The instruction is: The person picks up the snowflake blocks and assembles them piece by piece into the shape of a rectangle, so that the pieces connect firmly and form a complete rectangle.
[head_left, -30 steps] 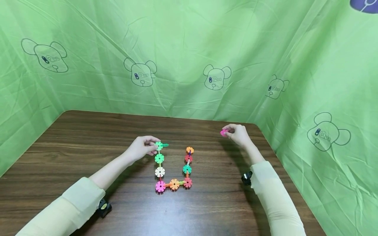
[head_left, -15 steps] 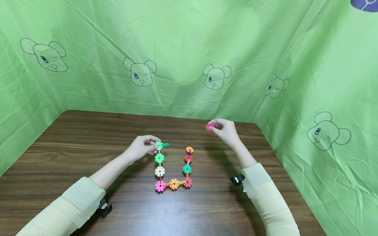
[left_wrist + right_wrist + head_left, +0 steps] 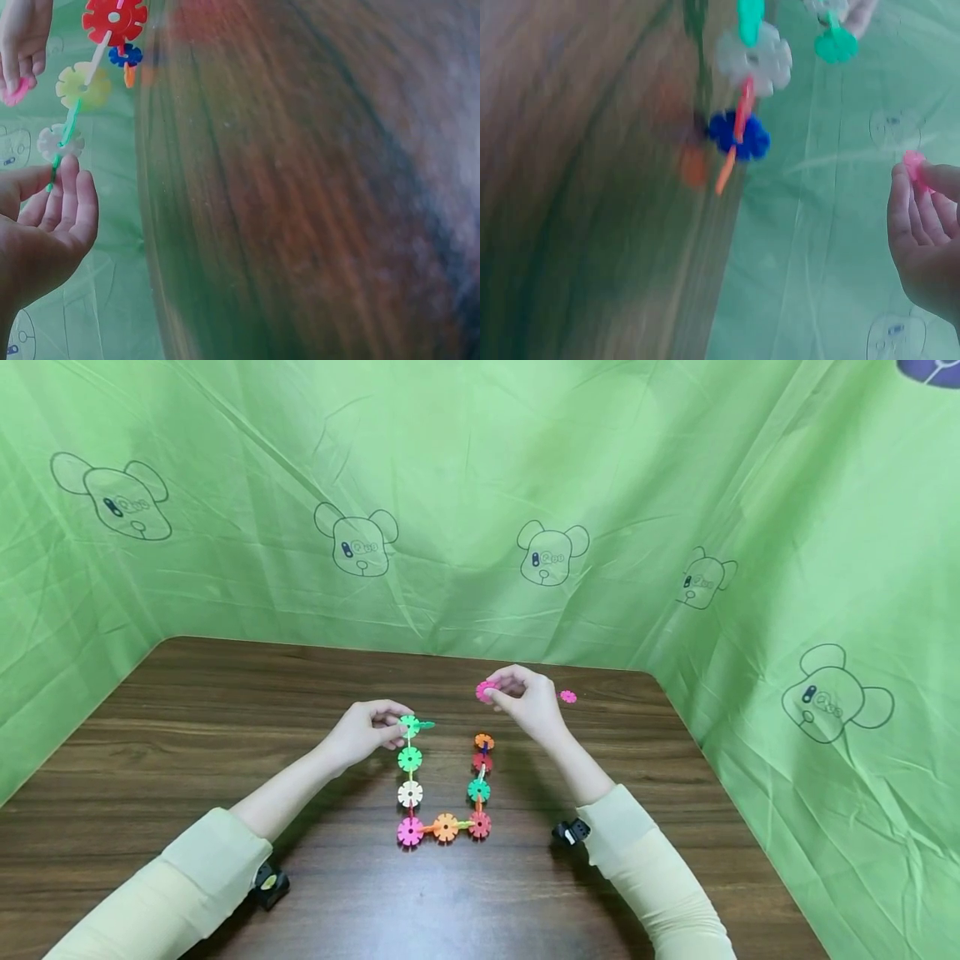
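Note:
Slotted plastic snowflake discs are joined into a U-shaped chain (image 3: 445,827) on the table. My left hand (image 3: 362,737) pinches the green disc (image 3: 408,725) at the far end of its left side; another green disc (image 3: 427,725) sticks out rightward, edge-on. In the left wrist view, thumb and fingers hold a green disc (image 3: 52,177) seen edge-on. My right hand (image 3: 530,700) pinches a loose pink disc (image 3: 485,691) above and beyond the chain's right side, which ends in an orange disc (image 3: 484,741). The right wrist view shows that pink disc (image 3: 913,166) between thumb and fingers.
A second pink disc (image 3: 567,697) lies on the dark wood table (image 3: 225,693), right of my right hand. Green cloth (image 3: 457,610) printed with mouse-like heads hangs behind the table and along both sides. A black wrist camera (image 3: 572,832) sits at the right cuff.
My right hand has carried the pink disc leftward, towards the chain. The other pink disc on the table now shows to its right. My left hand has barely moved.

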A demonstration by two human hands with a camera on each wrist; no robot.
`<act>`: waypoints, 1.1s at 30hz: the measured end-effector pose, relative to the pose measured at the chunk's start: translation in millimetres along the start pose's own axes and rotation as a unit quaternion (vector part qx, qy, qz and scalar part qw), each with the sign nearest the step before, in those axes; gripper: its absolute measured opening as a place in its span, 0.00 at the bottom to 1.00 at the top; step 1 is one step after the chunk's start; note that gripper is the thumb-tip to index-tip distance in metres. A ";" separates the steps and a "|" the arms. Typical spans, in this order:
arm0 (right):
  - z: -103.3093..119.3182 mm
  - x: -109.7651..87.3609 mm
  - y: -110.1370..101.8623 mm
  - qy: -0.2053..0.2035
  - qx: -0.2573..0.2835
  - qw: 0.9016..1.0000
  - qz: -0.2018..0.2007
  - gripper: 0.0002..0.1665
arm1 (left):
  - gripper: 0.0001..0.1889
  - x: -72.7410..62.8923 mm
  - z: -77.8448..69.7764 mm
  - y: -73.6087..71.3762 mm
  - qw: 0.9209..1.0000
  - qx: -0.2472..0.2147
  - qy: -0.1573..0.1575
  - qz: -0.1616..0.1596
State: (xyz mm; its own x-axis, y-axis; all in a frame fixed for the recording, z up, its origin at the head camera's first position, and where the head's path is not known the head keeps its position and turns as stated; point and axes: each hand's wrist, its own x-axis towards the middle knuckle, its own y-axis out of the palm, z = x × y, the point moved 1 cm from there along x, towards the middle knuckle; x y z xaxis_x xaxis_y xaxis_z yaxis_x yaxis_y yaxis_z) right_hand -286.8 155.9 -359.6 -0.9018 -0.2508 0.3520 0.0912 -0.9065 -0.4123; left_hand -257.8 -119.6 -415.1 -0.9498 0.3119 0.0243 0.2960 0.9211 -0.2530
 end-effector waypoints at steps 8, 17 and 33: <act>2.9 -4.8 27.4 0.035 0.039 0.998 0.022 0.08 | 0.16 -1.2 -4.5 0.9 1.000 -0.007 0.008 -0.004; -3.4 -9.5 46.8 0.099 0.092 0.990 0.030 0.08 | 0.16 -2.0 -8.3 1.1 1.000 -0.017 0.017 -0.002; -6.9 -10.6 56.0 0.140 0.100 0.982 0.074 0.08 | 0.15 -3.0 -11.4 1.6 1.000 -0.015 0.020 -0.002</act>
State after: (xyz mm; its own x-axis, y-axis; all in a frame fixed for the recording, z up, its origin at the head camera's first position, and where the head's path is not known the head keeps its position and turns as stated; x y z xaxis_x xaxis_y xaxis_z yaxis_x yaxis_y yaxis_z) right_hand -275.0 110.2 -392.3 -0.9510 -0.3060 0.0435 0.2851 -0.9230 -0.2585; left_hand -253.3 -116.4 -404.5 -0.9460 0.3177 0.0640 0.2966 0.9283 -0.2244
